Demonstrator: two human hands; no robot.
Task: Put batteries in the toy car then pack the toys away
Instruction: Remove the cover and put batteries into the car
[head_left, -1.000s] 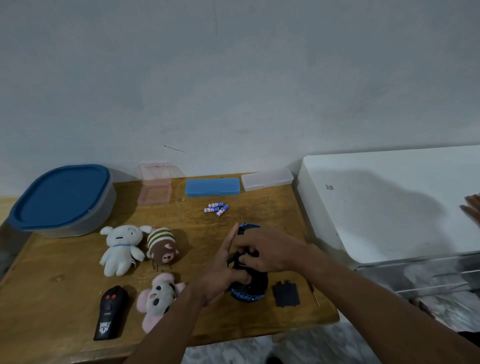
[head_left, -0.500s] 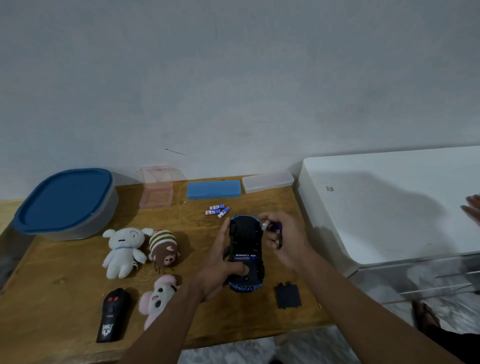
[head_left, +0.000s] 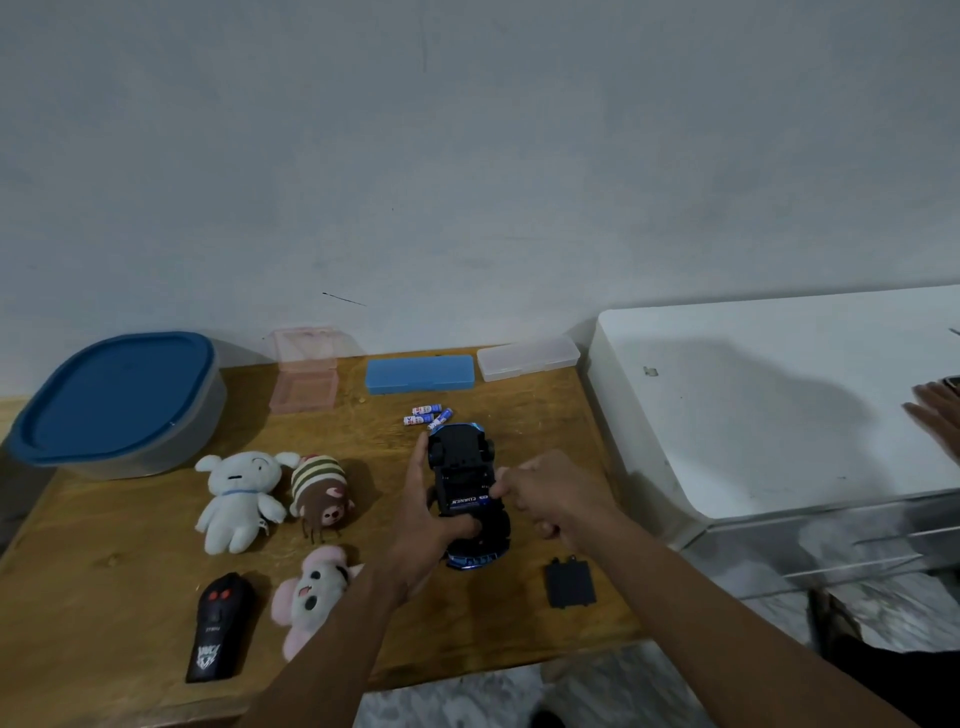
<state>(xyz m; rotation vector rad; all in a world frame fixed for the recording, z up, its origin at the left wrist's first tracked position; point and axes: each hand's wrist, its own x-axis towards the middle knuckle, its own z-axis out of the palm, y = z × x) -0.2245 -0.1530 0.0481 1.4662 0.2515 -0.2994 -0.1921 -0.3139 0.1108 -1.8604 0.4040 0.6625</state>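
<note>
Toy car (head_left: 462, 457) gripped belly-up by left hand (head_left: 423, 530) for bay access; right hand (head_left: 556, 499) curled at 3 o'clock, contents untellable; spare batteries (head_left: 427, 415) at 12

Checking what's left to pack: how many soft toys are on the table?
3. A white toy sits left of a striped brown toy; a pink toy lies in front of them, partly covered by the left forearm.

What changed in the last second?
The right hand lifted off the toy car, swung right with a battery, then came back to the open compartment; the battery is now hidden. The left hand kept gripping the car. Loose batteries, battery cover and plush toys stayed.
</note>
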